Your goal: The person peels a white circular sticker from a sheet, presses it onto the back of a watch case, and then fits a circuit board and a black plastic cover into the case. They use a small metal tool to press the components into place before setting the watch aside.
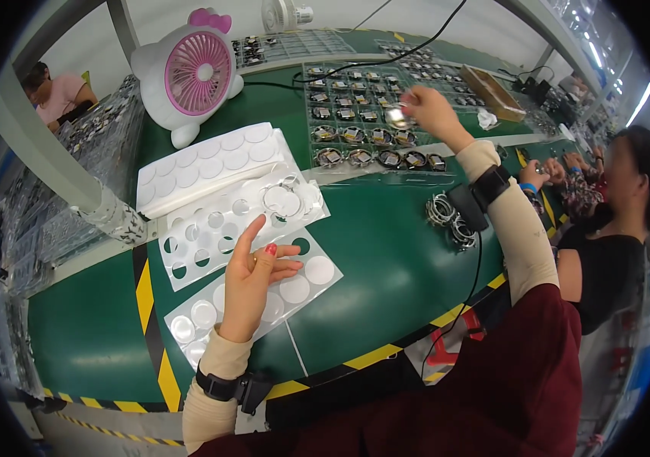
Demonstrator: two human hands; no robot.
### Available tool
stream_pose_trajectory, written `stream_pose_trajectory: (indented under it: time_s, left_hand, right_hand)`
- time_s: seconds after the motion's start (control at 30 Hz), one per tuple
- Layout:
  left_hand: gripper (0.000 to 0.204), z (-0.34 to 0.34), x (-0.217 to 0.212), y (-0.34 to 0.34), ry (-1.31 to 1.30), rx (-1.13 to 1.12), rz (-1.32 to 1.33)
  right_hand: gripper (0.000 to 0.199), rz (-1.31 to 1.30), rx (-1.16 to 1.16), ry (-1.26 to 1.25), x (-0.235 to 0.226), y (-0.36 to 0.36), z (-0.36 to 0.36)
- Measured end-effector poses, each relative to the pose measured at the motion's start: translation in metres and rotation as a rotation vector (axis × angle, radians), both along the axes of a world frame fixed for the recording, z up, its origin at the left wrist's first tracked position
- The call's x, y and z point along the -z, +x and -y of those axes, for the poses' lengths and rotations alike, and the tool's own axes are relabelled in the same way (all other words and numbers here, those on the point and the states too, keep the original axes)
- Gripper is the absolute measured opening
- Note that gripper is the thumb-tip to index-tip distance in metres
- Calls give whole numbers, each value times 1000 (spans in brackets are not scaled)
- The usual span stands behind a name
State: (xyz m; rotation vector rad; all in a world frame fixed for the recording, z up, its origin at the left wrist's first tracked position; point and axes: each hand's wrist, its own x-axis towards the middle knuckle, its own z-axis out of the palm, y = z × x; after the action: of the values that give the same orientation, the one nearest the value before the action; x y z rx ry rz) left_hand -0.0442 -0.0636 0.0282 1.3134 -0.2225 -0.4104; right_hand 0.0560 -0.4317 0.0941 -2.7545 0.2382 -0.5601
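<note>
My left hand (247, 293) hovers over a sheet of round white stickers (320, 270); its fingers are spread and hold nothing. Beyond it lies a partly used sheet with round holes (188, 234), and behind that a thick stack of white sticker sheets (211, 160). My right hand (438, 116) reaches forward, pinching a shiny round metallic piece (397, 117) that is blurred. It is above a clear compartment tray (310, 122) with rows of round wired parts (388, 158). Several silvery rings (439, 209) lie on the green table below my right wrist.
A white and pink fan (188, 76) stands at the back left by a metal post (58, 137). Behind the tray sits an open cardboard box (493, 93). A black cable (480, 266) hangs from my right wrist strap. A co-worker (607, 236) sits at the right.
</note>
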Motion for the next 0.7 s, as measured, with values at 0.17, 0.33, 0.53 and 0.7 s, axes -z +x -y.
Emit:
stream_pose_trajectory:
  time_s: [0.17,0.33,0.53,0.7]
  left_hand:
    - [41,1,4,-1,-5,10,-17]
    - [39,2,5,-1,24,3,-28]
    - [36,1,5,0,54,-5,-55]
    - [34,4,6,-1,73,7,-70]
  right_hand:
    - [23,-34,243,121,59,-3,105]
    - [20,-73,348,156,72,-16,103]
    - [24,-83,27,-67,34,-60,42]
    - [21,-405,-96,-318,20,-142,-10]
